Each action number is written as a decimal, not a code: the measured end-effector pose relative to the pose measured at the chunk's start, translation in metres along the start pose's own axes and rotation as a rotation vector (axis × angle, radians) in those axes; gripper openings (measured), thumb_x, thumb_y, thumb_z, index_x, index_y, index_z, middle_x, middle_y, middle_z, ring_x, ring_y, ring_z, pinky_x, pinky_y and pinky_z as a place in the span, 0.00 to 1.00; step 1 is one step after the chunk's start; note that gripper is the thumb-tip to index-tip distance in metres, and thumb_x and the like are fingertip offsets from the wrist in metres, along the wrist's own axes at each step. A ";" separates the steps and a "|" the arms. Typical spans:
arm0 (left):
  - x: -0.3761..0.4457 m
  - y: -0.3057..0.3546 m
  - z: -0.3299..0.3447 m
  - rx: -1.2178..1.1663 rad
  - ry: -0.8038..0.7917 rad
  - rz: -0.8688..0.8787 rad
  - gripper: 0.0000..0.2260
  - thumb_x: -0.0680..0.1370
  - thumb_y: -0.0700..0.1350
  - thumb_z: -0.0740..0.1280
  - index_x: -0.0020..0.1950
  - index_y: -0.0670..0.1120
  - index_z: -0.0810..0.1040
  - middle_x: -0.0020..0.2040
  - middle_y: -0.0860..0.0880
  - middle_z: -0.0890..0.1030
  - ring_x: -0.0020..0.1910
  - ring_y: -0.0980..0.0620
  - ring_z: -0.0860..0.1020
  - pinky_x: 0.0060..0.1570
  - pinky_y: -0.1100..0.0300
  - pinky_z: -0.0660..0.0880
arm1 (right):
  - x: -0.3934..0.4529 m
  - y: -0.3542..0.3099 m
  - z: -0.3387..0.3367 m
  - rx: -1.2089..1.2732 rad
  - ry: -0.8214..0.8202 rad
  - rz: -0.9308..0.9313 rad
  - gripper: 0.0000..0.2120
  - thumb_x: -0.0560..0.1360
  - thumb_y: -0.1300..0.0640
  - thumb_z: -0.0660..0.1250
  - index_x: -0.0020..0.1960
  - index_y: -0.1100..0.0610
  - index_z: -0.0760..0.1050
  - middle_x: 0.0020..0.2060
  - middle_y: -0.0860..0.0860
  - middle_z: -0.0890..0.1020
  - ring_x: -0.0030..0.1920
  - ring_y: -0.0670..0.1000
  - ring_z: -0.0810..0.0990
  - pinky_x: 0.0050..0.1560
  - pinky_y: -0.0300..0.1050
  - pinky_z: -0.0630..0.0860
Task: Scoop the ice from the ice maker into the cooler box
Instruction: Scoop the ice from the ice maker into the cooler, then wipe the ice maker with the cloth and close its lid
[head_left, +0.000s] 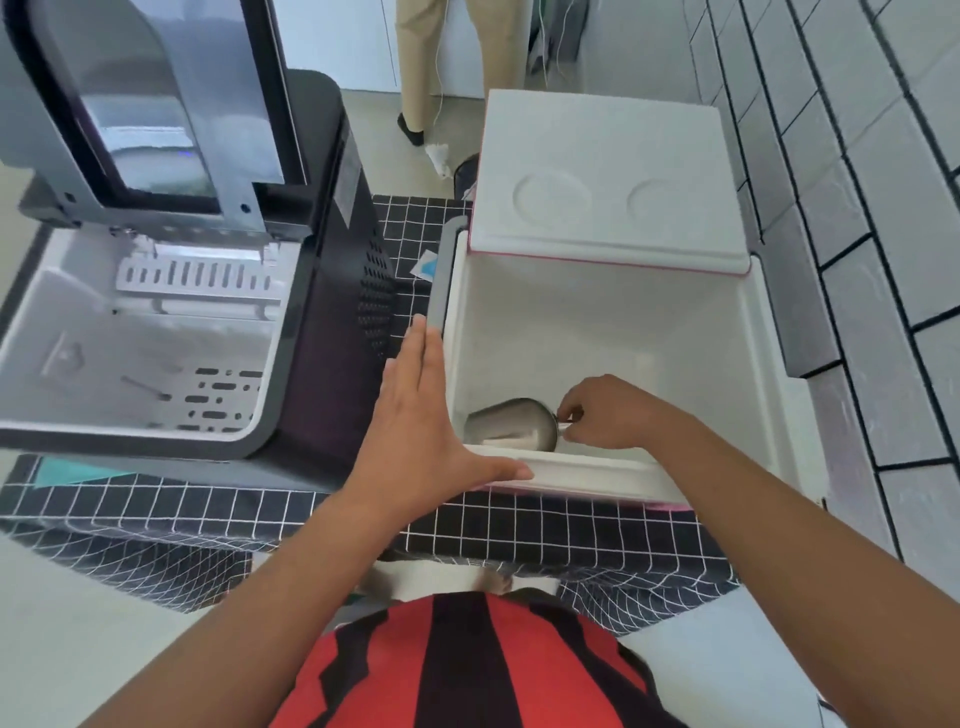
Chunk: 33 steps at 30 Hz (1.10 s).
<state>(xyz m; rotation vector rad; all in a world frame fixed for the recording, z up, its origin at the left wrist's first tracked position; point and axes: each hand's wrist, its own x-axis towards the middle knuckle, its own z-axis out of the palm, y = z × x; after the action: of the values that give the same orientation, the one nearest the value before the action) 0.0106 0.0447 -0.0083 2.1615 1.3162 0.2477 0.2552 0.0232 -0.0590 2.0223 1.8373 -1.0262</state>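
Right grip (597, 415) pinches the scoop (511, 423) handle inside the cooler box (571, 470); left grip (421, 410), fingers spread, steadies its rim (advise tipping fully before withdrawing).

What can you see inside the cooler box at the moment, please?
Inside the cooler box the right hand holds a metal scoop by its handle near the front wall. No ice shows on the visible floor; the front rim hides the nearest strip of it.
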 end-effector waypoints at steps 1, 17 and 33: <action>0.000 0.000 0.000 0.006 0.004 -0.001 0.69 0.53 0.80 0.69 0.80 0.51 0.37 0.80 0.59 0.35 0.77 0.62 0.34 0.79 0.46 0.50 | 0.001 0.002 0.002 -0.037 -0.043 0.007 0.05 0.72 0.56 0.64 0.41 0.52 0.80 0.40 0.46 0.79 0.46 0.53 0.77 0.41 0.41 0.71; -0.027 -0.015 -0.081 -0.079 0.209 0.176 0.39 0.76 0.72 0.58 0.81 0.55 0.52 0.80 0.61 0.55 0.78 0.63 0.55 0.73 0.65 0.55 | -0.026 -0.052 -0.031 0.214 0.543 -0.045 0.15 0.76 0.50 0.67 0.61 0.51 0.78 0.48 0.44 0.80 0.49 0.46 0.77 0.55 0.44 0.73; -0.067 -0.274 -0.257 -0.153 0.565 0.156 0.16 0.79 0.50 0.67 0.64 0.47 0.80 0.58 0.51 0.82 0.56 0.52 0.80 0.58 0.56 0.76 | -0.001 -0.401 -0.064 0.282 0.785 -0.448 0.11 0.74 0.57 0.68 0.56 0.54 0.81 0.45 0.46 0.83 0.46 0.45 0.80 0.53 0.46 0.77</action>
<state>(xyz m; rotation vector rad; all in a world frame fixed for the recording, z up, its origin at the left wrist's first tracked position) -0.3408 0.1788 0.0524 2.1408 1.3565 1.0488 -0.0995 0.1378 0.1024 2.4719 2.7681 -0.6312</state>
